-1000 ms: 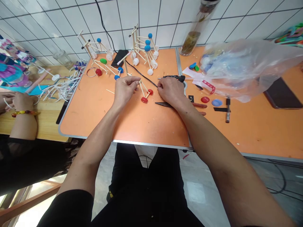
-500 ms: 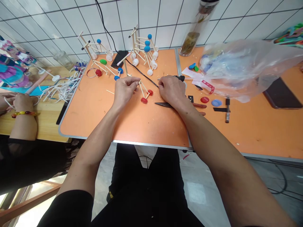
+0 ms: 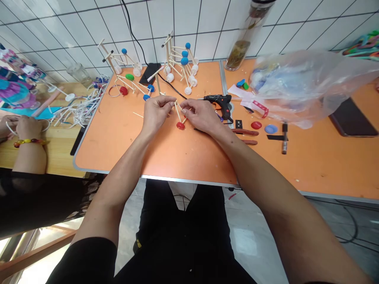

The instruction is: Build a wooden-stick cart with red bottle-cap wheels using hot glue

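White tiles with dark grout cover the wall [image 3: 183, 23] behind the orange table [image 3: 118, 150], and a black cable [image 3: 130, 27] runs down them to its back edge. The table has a pale metal rim. A second orange table [image 3: 325, 165] adjoins its right side, and a wooden table [image 3: 59, 152] stands to its left. Below it lies a grey tile floor [image 3: 248, 240], glossy with light. Left of that floor, a wooden rail [image 3: 38, 246] crosses bright daylight.
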A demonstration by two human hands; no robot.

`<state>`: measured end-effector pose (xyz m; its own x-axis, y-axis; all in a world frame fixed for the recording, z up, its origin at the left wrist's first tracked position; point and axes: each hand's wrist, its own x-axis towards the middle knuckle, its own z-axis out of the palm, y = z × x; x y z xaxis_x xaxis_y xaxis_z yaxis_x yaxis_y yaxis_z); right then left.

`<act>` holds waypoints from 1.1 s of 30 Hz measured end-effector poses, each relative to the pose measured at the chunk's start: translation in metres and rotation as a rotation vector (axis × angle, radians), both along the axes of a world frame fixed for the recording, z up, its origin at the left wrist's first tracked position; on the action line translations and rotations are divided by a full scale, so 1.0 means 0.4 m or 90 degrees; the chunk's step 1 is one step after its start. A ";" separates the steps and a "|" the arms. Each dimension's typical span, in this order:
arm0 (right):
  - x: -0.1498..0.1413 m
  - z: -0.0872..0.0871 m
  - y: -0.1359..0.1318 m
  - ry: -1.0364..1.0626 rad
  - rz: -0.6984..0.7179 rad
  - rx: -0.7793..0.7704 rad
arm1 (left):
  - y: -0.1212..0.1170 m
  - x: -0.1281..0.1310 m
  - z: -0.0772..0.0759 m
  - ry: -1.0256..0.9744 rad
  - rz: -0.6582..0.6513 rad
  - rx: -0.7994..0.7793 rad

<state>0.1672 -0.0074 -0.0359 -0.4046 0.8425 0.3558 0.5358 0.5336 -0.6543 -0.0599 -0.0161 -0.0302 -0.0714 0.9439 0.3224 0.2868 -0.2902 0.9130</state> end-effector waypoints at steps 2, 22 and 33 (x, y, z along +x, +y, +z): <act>-0.002 0.001 -0.001 0.006 0.010 -0.006 | -0.001 0.002 0.003 0.000 -0.001 -0.001; -0.004 0.020 -0.016 0.028 -0.005 -0.056 | 0.010 -0.002 0.021 -0.038 -0.056 -0.032; -0.012 0.016 -0.018 0.107 0.005 -0.102 | 0.036 -0.028 0.027 -0.030 -0.120 -0.038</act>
<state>0.1622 -0.0144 -0.0296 -0.3574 0.8908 0.2806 0.4087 0.4193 -0.8107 -0.0710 -0.0019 -0.0195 0.0948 0.9594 0.2656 0.1887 -0.2793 0.9415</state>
